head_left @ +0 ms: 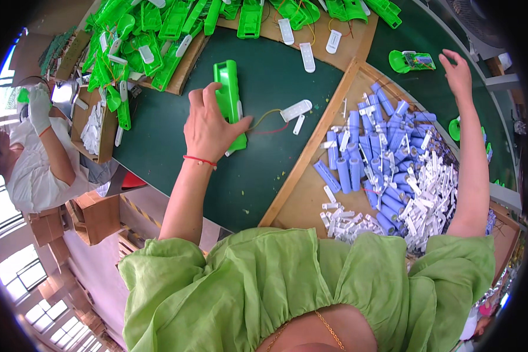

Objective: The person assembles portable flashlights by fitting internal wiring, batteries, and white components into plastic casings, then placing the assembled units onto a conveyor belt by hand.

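Observation:
My left hand (208, 126) grips a bright green plastic housing (227, 88), fingers along its left side and thumb across its lower right. The housing stands lengthwise on the dark green table. From it a yellow and a red wire run to a white oblong panel (296, 111), and a small white strip (298, 124) lies beside that panel. Far to the right, my right hand (456, 75) is raised with its fingers apart and nothing in them. Nearest to it, on the table, lies another green housing with components inside it (412, 61).
A wood-edged tray (299, 170) holds several blue cylindrical cells (358, 146) and many white plastic pieces (431, 188). Green housings with wired white panels (158, 41) are heaped at the back left on cardboard. At left, a co-worker (38, 158) wears white gloves.

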### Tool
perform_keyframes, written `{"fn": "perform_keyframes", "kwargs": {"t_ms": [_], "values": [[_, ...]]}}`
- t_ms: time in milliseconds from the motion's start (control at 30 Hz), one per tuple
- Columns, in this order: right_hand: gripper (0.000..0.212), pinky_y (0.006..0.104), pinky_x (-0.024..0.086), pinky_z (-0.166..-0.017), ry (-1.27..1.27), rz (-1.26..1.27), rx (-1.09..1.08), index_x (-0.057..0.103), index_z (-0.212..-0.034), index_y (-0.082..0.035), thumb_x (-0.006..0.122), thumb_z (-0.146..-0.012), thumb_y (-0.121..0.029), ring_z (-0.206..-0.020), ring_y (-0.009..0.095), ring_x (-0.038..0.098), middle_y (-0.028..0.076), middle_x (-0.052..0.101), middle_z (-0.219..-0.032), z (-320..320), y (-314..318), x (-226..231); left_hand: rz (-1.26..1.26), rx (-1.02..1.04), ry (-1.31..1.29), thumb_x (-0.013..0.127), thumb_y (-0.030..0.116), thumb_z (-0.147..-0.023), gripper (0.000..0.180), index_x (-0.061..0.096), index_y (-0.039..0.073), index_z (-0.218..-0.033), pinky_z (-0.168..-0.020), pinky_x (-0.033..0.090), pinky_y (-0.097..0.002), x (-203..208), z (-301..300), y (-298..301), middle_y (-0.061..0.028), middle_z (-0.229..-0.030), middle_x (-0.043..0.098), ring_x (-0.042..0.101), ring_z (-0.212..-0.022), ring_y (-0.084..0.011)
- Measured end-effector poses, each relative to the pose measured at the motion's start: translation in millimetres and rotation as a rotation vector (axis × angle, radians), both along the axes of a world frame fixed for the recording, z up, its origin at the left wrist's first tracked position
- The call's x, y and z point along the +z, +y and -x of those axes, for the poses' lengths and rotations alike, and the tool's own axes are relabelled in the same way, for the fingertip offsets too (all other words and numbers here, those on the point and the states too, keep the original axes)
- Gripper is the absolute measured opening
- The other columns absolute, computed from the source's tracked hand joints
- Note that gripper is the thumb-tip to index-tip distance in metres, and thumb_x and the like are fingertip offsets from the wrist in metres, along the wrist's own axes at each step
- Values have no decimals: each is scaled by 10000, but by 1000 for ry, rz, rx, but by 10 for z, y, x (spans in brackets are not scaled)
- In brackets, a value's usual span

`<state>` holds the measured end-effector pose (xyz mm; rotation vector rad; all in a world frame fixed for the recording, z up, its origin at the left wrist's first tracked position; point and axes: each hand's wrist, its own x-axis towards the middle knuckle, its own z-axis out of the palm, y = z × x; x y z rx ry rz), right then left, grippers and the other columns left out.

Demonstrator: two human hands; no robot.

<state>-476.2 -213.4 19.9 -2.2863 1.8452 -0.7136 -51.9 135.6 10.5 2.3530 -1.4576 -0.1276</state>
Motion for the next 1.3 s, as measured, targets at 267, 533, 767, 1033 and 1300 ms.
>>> {"fn": "perform_keyframes", "kwargs": {"t_ms": [267,533,767,1033,1300], "values": [[672,375,392,-1035,43,-173,904,484,-1328,-91,746,-714,-172,-1280,281,431,143,433,-1394,-1833,2125,657,172,-100,869,734,184,-774,710,382,-58,-1342,-795,520,-376,288,-167,38,-165,-1105,647,638,-968,-239],[529,291,456,-884,-490,-1033,1087,537,-1228,0,744,-765,-148,-1050,168,589,88,649,-1021,-2077,2962,535,296,-432,1821,312,320,-947,521,507,-60,-1245,-719,524,-303,724,211,354,-205,-1198,595,632,-850,-210],[206,250,519,-675,-429,-766,774,684,-1035,-33,672,-838,-92,-787,133,677,69,689,-911,-1385,3461,816,522,-216,1297,431,291,-973,378,529,11,-1208,-691,483,-277,593,236,440,-100,-1058,633,587,-809,-144],[170,285,555,-674,-439,399,979,626,-951,13,667,-786,1,-792,203,685,118,686,-999,-1863,3760,1162,260,-482,659,495,308,-951,433,481,67,-1310,-843,477,-388,446,618,489,-196,-1058,642,626,-1000,-334],[234,227,512,-644,-1121,-91,463,526,-1097,35,542,-967,-158,-725,119,642,93,674,-828,-1819,3144,916,179,-629,1352,335,431,-1018,489,517,20,-1210,-727,474,-264,615,734,681,-70,-880,621,574,-784,-129]]}}
